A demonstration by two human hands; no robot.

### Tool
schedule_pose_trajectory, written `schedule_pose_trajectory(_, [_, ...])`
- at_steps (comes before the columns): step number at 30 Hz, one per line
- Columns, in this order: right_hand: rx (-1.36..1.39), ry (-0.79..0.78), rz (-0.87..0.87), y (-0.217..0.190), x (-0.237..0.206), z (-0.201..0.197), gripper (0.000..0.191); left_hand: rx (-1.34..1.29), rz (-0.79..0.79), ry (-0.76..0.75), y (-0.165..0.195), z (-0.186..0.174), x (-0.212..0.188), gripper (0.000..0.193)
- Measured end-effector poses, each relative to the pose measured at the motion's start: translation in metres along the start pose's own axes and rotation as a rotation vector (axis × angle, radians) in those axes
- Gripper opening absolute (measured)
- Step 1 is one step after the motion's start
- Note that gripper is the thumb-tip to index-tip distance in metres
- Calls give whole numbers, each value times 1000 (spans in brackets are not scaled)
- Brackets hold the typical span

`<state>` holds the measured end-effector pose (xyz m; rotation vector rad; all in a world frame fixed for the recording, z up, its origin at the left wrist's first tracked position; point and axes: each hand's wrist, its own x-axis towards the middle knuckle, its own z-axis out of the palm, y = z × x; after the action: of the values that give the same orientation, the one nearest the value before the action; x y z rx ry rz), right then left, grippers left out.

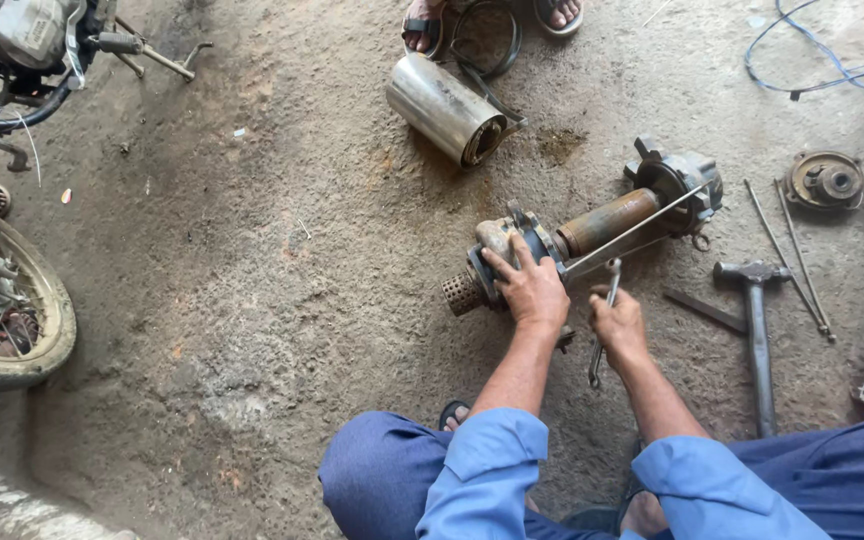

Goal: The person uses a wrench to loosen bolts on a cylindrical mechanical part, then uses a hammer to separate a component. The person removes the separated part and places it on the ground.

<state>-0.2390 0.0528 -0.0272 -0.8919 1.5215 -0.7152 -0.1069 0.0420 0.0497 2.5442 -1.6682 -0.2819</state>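
A person in blue sleeves works on a rusty pump motor assembly (pixel 592 235) lying on an oil-stained concrete floor (pixel 252 300).

A motorcycle wheel (pixel 2 300) sits at the far left and a steel cylinder casing (pixel 442 108) lies above the assembly. A hammer (pixel 755 320) rests to the right. The left hand (pixel 527 285) grips the assembly's strainer end, fingers wrapped over the flange. The right hand (pixel 617 322) is clenched around a spanner (pixel 604 320), just beside the assembly.
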Motion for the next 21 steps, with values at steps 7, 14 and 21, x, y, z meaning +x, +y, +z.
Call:
schedule_pose_trajectory(7, [-230,-12,-5,-17,-4,0,32,28,4,-173,4,-14,6,47])
schedule_pose_trajectory(14, [596,-300,18,-67,-2,-4,45,4,-41,-149,7,-12,9,40])
schedule_pose_trajectory(21, [399,-287,241,-62,-15,2,39,47,-10,-104,3,10,12,25])
